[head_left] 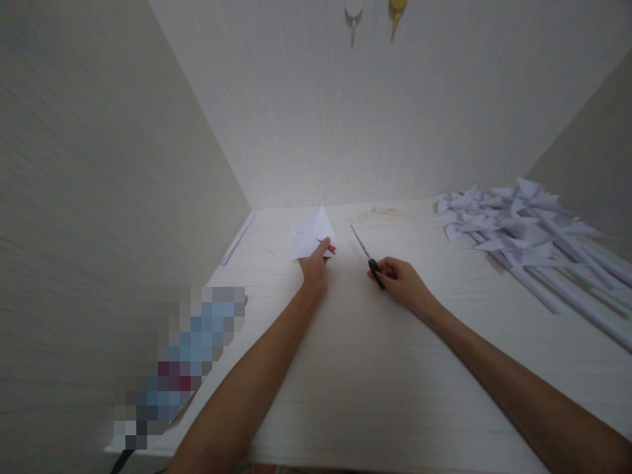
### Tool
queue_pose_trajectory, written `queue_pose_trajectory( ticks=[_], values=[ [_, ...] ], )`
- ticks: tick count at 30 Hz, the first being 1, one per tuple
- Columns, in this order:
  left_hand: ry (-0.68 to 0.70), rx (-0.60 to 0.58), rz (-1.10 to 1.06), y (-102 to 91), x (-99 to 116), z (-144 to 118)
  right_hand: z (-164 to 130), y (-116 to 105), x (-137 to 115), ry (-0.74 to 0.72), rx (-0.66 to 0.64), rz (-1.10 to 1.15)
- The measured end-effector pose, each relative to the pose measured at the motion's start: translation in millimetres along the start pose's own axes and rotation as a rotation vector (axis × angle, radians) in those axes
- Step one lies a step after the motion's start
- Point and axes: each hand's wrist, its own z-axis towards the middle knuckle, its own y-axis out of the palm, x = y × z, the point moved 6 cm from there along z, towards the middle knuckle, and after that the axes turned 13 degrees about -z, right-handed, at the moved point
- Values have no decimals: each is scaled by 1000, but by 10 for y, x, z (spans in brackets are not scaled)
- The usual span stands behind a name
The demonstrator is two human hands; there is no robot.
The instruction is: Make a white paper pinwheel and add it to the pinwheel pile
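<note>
In the middle of the head view, my left hand (315, 266) grips a piece of white paper (309, 234) by its lower right side, thumb on top. A cut line shows in the paper close to the thumb. To the right, my right hand (395, 280) is closed around the black handle of a pair of scissors (374, 268). The slim blades look shut and point up and to the left, apart from the paper. Both hands are over the white table (345, 368).
Several white paper pinwheels (523, 224) with rolled paper sticks lie piled at the right. A folded paper strip (237, 240) lies by the left wall. A blurred-out bluish object (192, 355) sits at the left edge. Two hooks (353, 10) hang on the back wall.
</note>
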Motion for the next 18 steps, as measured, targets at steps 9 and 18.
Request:
queue_pose_trajectory(
  ticks=[9,18],
  values=[
    [-11,-1,11,13,-2,-11,2,-350,77,46,347,-332],
    [-23,2,-5,31,0,-31,40,-361,107,58,333,-404]
  ],
)
